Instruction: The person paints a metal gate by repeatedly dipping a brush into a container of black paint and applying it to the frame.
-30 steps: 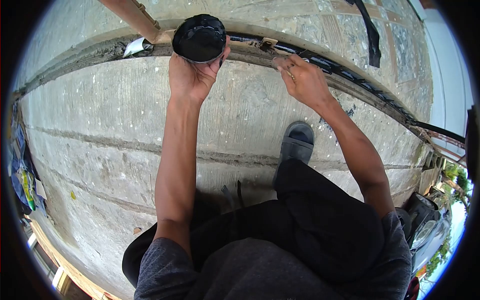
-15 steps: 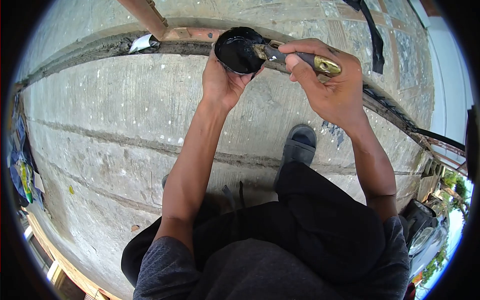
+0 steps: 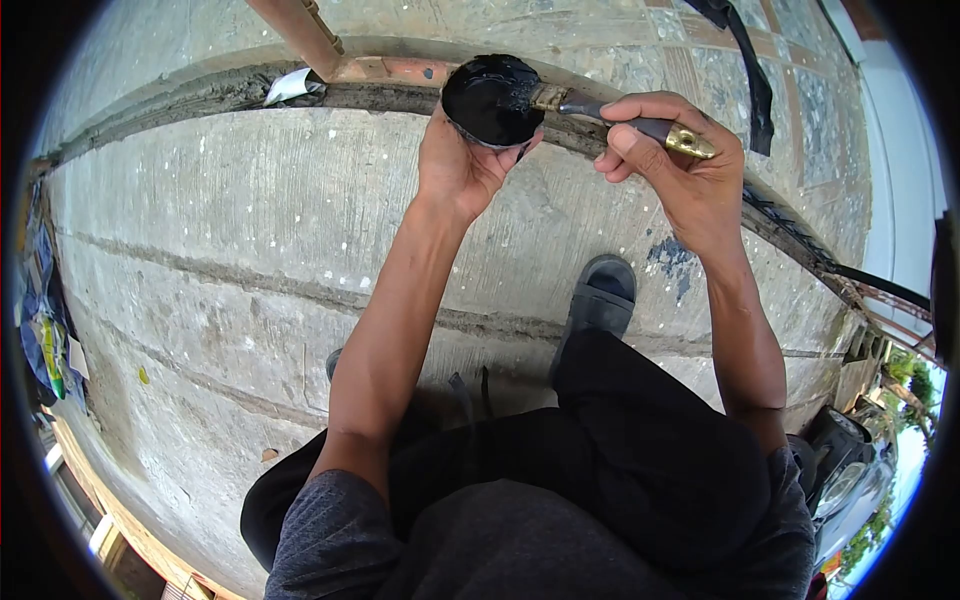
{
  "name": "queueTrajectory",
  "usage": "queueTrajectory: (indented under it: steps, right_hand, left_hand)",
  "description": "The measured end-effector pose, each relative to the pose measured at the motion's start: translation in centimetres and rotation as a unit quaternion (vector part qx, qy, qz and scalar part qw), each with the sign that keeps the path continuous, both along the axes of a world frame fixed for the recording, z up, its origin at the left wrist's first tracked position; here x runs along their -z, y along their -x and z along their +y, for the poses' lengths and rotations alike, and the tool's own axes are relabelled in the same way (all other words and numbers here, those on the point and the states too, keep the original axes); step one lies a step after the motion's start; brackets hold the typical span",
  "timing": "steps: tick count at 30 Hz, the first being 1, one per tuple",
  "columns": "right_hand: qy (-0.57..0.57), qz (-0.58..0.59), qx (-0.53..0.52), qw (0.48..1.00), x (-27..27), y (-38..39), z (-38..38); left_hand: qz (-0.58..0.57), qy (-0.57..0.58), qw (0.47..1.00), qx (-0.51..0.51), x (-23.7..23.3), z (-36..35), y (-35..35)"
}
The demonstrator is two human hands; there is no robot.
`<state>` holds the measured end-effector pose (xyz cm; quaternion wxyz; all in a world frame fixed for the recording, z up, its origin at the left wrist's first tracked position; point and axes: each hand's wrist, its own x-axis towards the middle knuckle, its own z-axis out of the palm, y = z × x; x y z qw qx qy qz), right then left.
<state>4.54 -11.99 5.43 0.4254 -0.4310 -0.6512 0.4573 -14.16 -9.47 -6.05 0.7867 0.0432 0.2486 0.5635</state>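
My left hand (image 3: pixel 465 165) cups a round container of black paint (image 3: pixel 490 105) from below, its open top facing me. In my right hand (image 3: pixel 680 160) is a paintbrush (image 3: pixel 640 125) with a dark handle and a gold-coloured end, the thumb and fingers closed around the handle. The brush's metal collar lies over the container's right rim. Its bristles dip toward the black paint and are mostly hidden in it.
Under me is a paint-spotted concrete floor (image 3: pixel 300 215). A brownish post (image 3: pixel 300 35) and a metal rail run along the far edge, near a silvery scrap (image 3: pixel 292 87). A black strip (image 3: pixel 757 100) hangs at upper right. My sandalled foot (image 3: pixel 603 290) stands below the hands.
Both hands, with the container and the brush, have shifted slightly right. My right hand has drawn the brush a little away, and its fingers have changed position along the handle.
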Motion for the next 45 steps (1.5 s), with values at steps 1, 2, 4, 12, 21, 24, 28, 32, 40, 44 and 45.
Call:
queueTrajectory:
  steps: [1,2,4,12,21,24,28,32,40,44,45]
  right_hand:
    - [0.0,0.009,0.002,1.0,0.1,-0.2,0.2]
    - [0.014,0.022,0.006,1.0,0.1,-0.4,0.4]
    - [0.041,0.051,0.012,0.998,0.2,-0.7,1.1]
    - [0.111,0.187,0.013,0.976,0.8,-3.9,5.0]
    - [0.022,-0.093,0.091,0.991,7.3,-1.7,11.0]
    - [-0.02,-0.146,0.083,0.986,9.8,0.3,11.2]
    - [-0.012,-0.296,0.063,0.953,10.4,-0.3,11.1]
    - [-0.012,-0.343,0.048,0.938,8.1,-1.3,11.3]
    - [-0.016,-0.347,-0.051,0.936,4.8,-1.2,13.1]
    - [0.012,-0.322,-0.051,0.945,2.9,-0.9,14.0]
    - [0.02,-0.29,-0.055,0.955,3.1,-1.2,14.5]
  left_hand:
    - [0.0,0.001,1.0,0.002,-0.1,0.0,-0.1]
    - [-0.005,0.002,1.0,0.003,-0.2,0.1,-0.1]
    - [-0.012,0.003,1.0,0.002,-0.2,0.3,0.0]
    - [-0.071,-0.019,0.997,-0.017,0.3,1.9,1.5]
    - [-0.075,-0.053,0.993,-0.075,2.0,3.5,9.7]
    - [-0.103,-0.056,0.99,-0.08,3.0,3.7,11.0]
    - [-0.085,-0.04,0.991,-0.09,2.2,3.7,10.1]
    - [-0.102,-0.035,0.991,-0.086,2.1,3.4,10.0]
    - [-0.114,-0.043,0.989,-0.083,2.1,3.5,10.3]
    - [-0.12,-0.048,0.988,-0.081,2.4,3.7,10.4]
    - [-0.116,-0.047,0.989,-0.079,2.4,3.8,10.3]
